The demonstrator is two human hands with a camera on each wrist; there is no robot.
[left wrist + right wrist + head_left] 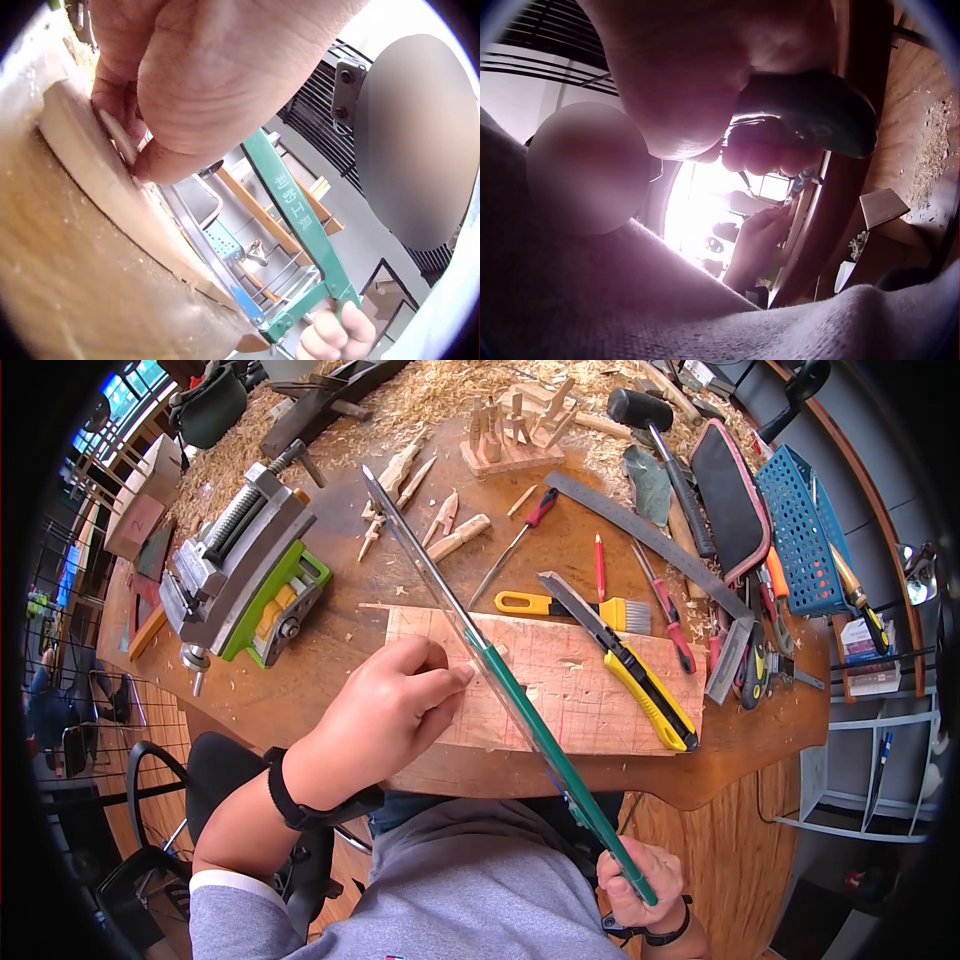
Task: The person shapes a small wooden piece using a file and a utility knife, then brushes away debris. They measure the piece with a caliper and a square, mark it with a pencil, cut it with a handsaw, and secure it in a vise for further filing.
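Note:
My right hand (645, 875) grips the handle end of a green hacksaw (525, 710) near the body. The saw slants up and away to the left, across the wooden board (590, 725). In the left wrist view the green frame (296, 210) and its blade (206, 251) reach toward the left hand. My left hand (395, 700) is over the board, just left of the saw, with a small thin wood piece (118, 136) pinched between thumb and fingers. In the right wrist view the fingers (769, 159) curl round the dark handle (817, 116).
On the board lie a yellow utility knife (650, 695) and a yellow-handled brush (570, 606). A green-based vise (265, 605) stands left. Carved wood pieces (460, 538), a screwdriver (515, 545), a steel square (650, 535) and a mallet (665, 455) lie farther back, among shavings.

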